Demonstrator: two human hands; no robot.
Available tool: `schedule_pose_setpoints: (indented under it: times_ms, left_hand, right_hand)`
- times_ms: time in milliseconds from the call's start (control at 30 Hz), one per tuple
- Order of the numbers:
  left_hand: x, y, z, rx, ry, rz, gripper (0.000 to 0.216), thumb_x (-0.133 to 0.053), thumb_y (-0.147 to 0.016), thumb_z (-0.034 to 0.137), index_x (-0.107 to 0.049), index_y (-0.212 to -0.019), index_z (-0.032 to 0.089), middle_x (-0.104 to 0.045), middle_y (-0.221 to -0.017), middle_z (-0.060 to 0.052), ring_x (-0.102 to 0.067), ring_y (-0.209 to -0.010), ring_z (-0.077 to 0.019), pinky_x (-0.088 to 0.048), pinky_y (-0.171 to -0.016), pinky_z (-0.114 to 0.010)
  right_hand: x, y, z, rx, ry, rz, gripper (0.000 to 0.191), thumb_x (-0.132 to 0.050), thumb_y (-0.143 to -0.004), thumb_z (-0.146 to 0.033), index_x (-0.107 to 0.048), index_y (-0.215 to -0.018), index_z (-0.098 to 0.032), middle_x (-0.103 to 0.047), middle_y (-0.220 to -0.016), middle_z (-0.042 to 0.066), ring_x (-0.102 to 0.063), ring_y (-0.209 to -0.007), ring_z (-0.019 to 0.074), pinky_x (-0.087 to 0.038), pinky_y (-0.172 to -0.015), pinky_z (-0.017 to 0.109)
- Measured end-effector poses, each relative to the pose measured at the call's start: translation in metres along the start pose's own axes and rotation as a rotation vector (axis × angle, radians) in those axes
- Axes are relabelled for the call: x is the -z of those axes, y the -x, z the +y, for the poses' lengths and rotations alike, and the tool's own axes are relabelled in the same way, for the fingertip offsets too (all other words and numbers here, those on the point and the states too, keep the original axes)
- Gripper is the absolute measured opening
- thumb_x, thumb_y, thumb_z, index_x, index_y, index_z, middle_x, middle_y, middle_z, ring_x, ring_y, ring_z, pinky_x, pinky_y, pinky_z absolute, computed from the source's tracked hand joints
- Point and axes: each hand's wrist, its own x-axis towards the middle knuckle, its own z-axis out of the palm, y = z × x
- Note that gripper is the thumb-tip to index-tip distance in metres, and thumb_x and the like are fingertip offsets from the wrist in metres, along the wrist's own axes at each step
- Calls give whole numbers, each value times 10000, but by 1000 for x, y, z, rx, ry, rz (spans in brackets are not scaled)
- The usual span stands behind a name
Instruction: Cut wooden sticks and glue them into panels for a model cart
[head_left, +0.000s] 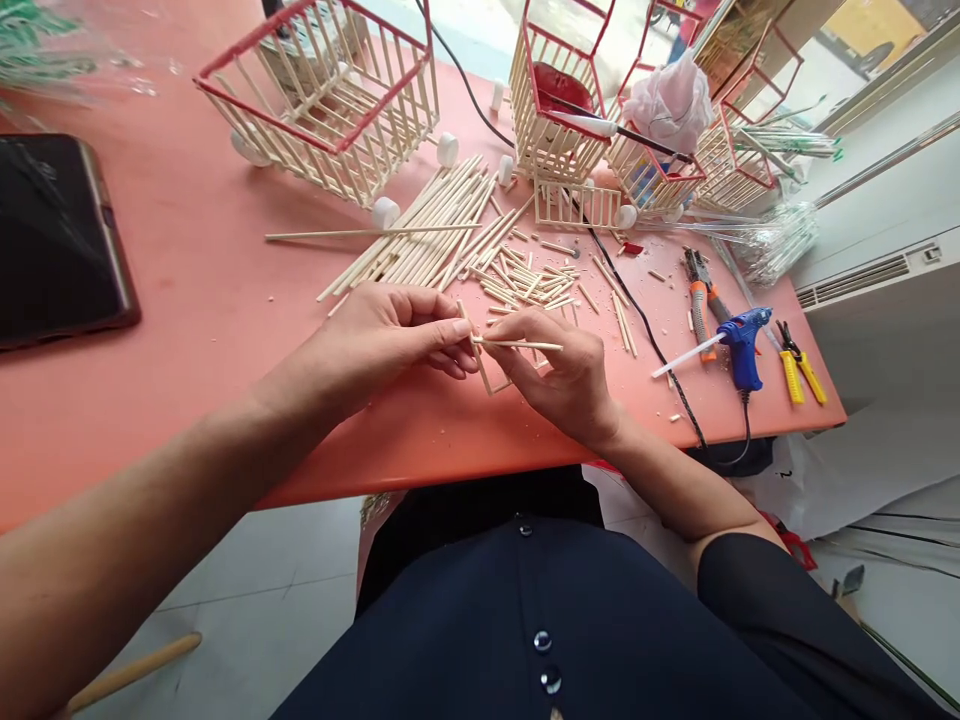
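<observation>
Between my hands is a small frame of thin wooden sticks (pixel 482 368), partly covered by my fingers. My left hand (pixel 390 335) is closed, thumb and fingers pinching the frame's left end. My right hand (pixel 570 375) is also closed, gripping the frame's right side, and a thin wooden stick (pixel 536 346) lies along its fingers with its tip at the joint by my left thumb. Just beyond my hands, short cut sticks (pixel 525 285) lie in a loose heap. A pile of long sticks (pixel 427 235) lies behind my left hand.
Stick baskets with red rims (pixel 337 145) stand at the back. A blue glue gun (pixel 744 345), orange-handled pliers (pixel 701 305) and yellow-handled cutters (pixel 799 372) lie at the right. A black cable (pixel 637 305) crosses the pink table (pixel 195 350); a phone (pixel 60 240) lies at the left.
</observation>
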Motion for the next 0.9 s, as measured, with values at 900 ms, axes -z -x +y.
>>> schedule_pose_setpoints:
  times_ms: [900]
  left_hand:
    - [3, -3, -3, 57, 62, -65, 315, -1003, -729, 432, -805, -778, 192, -828, -720, -104, -894, -786, -315, -784, -860, -472]
  right_hand:
    - [3, -3, -10, -246, -198, 37, 231, -793, -1109, -413, -812, -976, -225, -828, -970, 40, -727, -873, 162, -624, -849, 329]
